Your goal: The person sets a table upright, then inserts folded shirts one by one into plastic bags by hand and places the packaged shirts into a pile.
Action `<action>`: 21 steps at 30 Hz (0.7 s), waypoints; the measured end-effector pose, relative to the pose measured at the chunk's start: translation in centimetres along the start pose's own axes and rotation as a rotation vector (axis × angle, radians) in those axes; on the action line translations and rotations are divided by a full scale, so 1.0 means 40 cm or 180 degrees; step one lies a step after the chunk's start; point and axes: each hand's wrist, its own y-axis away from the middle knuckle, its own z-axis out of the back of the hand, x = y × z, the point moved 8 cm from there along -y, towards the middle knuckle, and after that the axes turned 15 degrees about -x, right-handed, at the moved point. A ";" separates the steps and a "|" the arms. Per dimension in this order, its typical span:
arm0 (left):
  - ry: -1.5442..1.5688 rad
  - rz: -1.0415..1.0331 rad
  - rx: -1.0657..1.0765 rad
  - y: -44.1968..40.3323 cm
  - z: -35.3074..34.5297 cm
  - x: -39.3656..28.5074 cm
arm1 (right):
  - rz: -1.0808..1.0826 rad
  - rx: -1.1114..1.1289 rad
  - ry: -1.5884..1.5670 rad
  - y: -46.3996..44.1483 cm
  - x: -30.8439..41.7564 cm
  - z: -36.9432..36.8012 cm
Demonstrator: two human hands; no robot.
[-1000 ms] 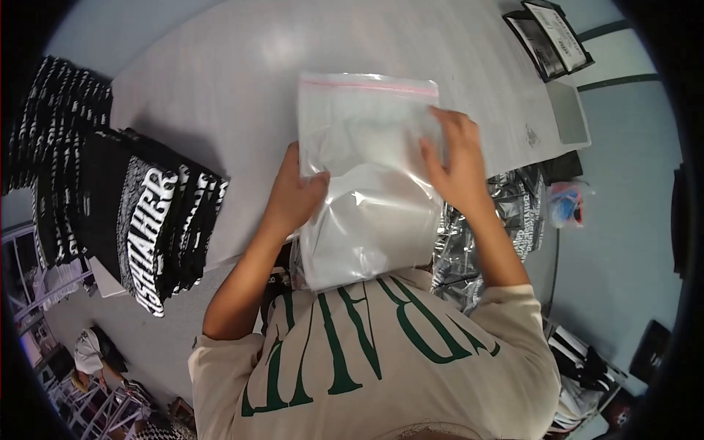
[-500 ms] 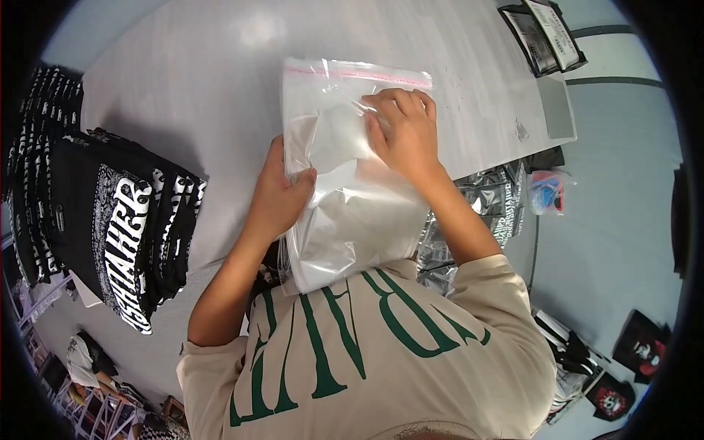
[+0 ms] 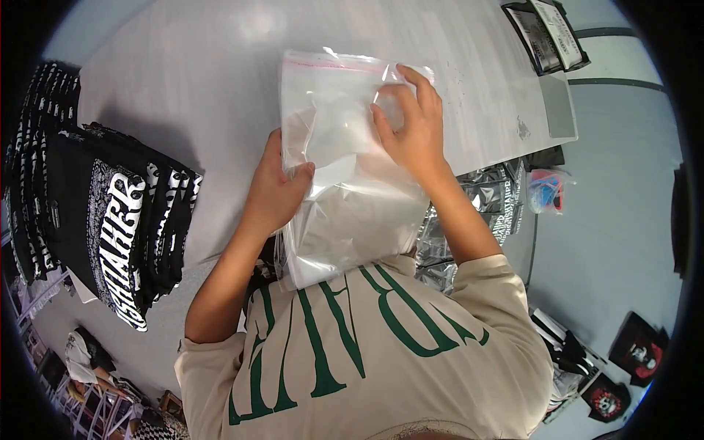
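A stack of clear plastic bags (image 3: pixel 352 176) lies over the table's near edge, its lower end against my shirt. A pink-edged seal strip runs along the top. My left hand (image 3: pixel 282 183) grips the stack's left edge, thumb on top and the other fingers partly hidden. Resting on the upper right of the bags, my right hand (image 3: pixel 412 125) has its fingers bent and apart. One fingertip reaches the seal strip near the top right corner.
Folded black printed shirts (image 3: pixel 132 213) are piled at the left. Shiny packed garments (image 3: pixel 484 194) and a small bag with blue and red contents (image 3: pixel 548 192) lie to the right. A black holder (image 3: pixel 546 37) stands at the table's far right corner.
My right hand has moved up the bags toward the top edge, its fingers spreading. The bags and my left hand have shifted slightly upward in view.
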 end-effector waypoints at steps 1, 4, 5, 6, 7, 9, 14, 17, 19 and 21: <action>0.0003 -0.0020 0.0025 0.001 -0.002 0.002 | -0.0038 -0.0089 0.0032 -0.003 -0.004 0.005; 0.0062 0.0039 0.0018 0.001 -0.003 0.007 | -0.0093 0.0014 0.0267 -0.007 -0.021 0.036; 0.0060 0.0027 0.0009 0.003 -0.003 0.000 | -0.0085 0.0004 0.0260 -0.003 -0.032 0.052; 0.0070 -0.0007 -0.0032 0.007 -0.002 -0.017 | -0.0434 0.0094 0.0314 0.009 -0.071 0.066; 0.0076 -0.0050 -0.0074 0.009 0.002 -0.029 | -0.0782 0.0177 0.0364 0.023 -0.112 0.083; 0.0308 -0.0011 -0.0104 0.010 0.004 -0.026 | -0.1812 0.0409 -0.0248 0.075 -0.194 0.123; 0.0864 0.0291 0.0123 0.018 -0.004 -0.061 | -0.3613 0.0790 -0.1760 0.205 -0.255 0.188; 0.1113 0.0400 0.0306 0.037 -0.014 -0.101 | -0.3737 0.0553 -0.2424 0.192 -0.218 0.201; 0.1159 0.0431 0.0444 0.048 -0.020 -0.130 | -0.3866 0.0579 -0.3143 0.175 -0.183 0.187; 0.1121 0.0357 0.0520 0.057 -0.012 -0.159 | -0.3959 0.0762 -0.3535 0.183 -0.192 0.177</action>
